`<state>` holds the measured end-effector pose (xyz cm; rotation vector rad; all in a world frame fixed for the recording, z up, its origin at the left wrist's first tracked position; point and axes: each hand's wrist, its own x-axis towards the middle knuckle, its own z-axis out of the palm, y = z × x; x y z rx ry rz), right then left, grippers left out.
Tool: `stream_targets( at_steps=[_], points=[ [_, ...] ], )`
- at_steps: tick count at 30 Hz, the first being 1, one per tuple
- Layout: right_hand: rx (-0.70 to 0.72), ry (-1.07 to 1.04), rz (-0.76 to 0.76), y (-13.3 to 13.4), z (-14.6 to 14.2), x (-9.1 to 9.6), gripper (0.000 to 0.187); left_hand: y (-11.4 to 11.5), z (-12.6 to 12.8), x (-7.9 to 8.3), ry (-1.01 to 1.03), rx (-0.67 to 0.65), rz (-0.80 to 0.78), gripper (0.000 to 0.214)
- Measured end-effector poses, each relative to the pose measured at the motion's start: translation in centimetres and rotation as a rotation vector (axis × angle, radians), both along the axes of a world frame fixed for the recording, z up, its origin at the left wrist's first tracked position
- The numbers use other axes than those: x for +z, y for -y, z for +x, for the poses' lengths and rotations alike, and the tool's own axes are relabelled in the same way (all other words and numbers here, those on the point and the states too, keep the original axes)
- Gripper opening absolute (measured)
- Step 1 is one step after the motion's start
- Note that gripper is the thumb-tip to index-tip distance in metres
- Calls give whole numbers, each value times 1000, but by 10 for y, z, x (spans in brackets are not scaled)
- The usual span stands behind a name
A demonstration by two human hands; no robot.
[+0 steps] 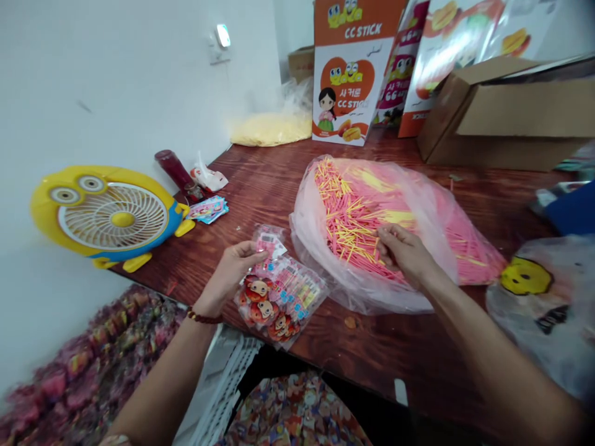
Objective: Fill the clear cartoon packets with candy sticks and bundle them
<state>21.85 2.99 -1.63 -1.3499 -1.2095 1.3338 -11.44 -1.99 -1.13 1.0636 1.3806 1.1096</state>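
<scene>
My left hand, with a beaded bracelet at the wrist, pinches the top of a small clear printed packet. Below it lies a pile of similar packets with red-haired cartoon figures, at the table's front edge. To the right, a big clear plastic bag lies on its side with its mouth towards the packets. Thin pink and yellow sticks fill it. My right hand is over the sticks with its fingers closed together; what they hold, if anything, I cannot make out.
A yellow and blue cartoon fan stands at the left, near a dark red bottle and small cards. CC Stick cartons and an open cardboard box line the back. A printed plastic bag lies right.
</scene>
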Motion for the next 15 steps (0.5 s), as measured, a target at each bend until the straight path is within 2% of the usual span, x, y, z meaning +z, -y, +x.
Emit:
stream_targets(
  at_steps=[3, 6, 8, 10, 12, 15],
  points=[
    [17, 93, 30, -3, 6, -5, 37, 3, -16, -5, -123, -86, -51, 30],
    [40, 175, 49, -5, 6, -11, 36, 5, -8, -21, -237, -245, -46, 29],
    [43, 214, 57, -6, 7, -14, 35, 7, 3, -34, -390, -306, 21, 25],
    [27, 237, 63, -7, 10, -18, 35, 9, 11, -46, -571, -287, 100, 16],
    [11, 248, 69, -7, 14, -20, 35, 10, 14, -55, -686, -233, 144, 23],
    [6, 248, 61, -8, 18, -22, 31, 12, 13, -62, -732, -218, 136, 33]
  ],
)
